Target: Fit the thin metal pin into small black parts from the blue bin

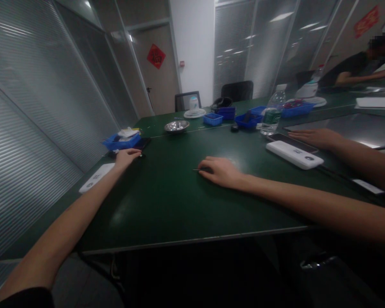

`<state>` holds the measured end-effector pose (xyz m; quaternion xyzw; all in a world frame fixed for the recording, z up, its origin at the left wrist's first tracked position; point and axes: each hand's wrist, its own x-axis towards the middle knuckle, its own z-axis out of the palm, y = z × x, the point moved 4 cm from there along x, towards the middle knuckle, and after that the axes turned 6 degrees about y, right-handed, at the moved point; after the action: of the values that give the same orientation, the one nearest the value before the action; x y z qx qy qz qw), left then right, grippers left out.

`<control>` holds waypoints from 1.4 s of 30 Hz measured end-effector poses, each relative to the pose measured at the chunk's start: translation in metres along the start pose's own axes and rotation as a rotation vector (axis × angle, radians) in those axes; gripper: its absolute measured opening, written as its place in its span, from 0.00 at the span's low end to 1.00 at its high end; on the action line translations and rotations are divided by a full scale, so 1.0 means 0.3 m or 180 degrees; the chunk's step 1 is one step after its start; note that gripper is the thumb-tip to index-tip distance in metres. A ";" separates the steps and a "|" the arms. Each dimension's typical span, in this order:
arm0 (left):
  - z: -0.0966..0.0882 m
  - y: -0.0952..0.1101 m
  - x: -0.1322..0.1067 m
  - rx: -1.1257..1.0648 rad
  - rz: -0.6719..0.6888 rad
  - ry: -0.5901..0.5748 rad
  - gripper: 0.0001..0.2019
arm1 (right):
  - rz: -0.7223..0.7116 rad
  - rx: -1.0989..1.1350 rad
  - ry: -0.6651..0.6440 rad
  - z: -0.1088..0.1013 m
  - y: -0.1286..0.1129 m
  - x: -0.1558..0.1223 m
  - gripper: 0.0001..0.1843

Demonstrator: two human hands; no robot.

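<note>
My left hand (pixel 127 158) reaches over the left side of the green table (pixel 167 201), fingers pinched together. A small dark piece with a white spot (pixel 142 155) shows at the fingertips; its kind cannot be made out. Beside that hand stands a blue bin (pixel 122 142) with white and yellow items in it. My right hand (pixel 221 172) rests mid-table with its fingers curled. From them a thin metal tip (pixel 195 170) points left, and most of that tool is hidden by the hand.
A white power bank (pixel 98 177) lies under my left forearm. Rightward are another white power bank (pixel 294 154), a phone (pixel 291 142), a water bottle (pixel 272 112) and another person's hand (pixel 317 137). Farther back stand a metal bowl (pixel 170 128) and blue bins (pixel 213 119).
</note>
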<state>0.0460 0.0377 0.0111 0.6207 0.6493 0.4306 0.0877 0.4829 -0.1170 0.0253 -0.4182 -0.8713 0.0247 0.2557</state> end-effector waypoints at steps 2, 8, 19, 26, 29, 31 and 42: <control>0.010 -0.012 0.000 -0.0339 -0.0194 -0.0023 0.19 | 0.0001 -0.0024 -0.0004 -0.001 -0.001 0.000 0.13; 0.003 0.010 -0.011 -0.0927 -0.0382 0.0327 0.19 | 0.0027 -0.0044 -0.0023 -0.010 -0.011 -0.004 0.13; 0.001 0.011 -0.010 -0.0795 -0.0245 0.0293 0.17 | 0.0040 -0.0039 -0.0061 -0.007 -0.008 -0.001 0.14; -0.016 0.029 -0.023 -0.0065 -0.0051 0.0164 0.16 | -0.0015 -0.0003 -0.0046 -0.005 -0.009 -0.002 0.13; -0.020 0.053 -0.038 0.0246 0.0047 0.0196 0.15 | -0.0028 -0.0018 -0.0039 -0.004 -0.008 0.000 0.13; -0.020 0.060 -0.039 0.0368 0.0113 0.0217 0.15 | -0.0022 -0.0045 -0.0048 -0.003 -0.007 0.001 0.14; 0.006 0.001 -0.010 0.0673 0.0009 0.0047 0.16 | 0.0015 -0.0022 -0.0077 -0.012 -0.016 -0.003 0.13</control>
<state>0.0482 0.0358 0.0089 0.6242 0.6909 0.3643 0.0164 0.4817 -0.1212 0.0293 -0.4208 -0.8734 0.0273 0.2436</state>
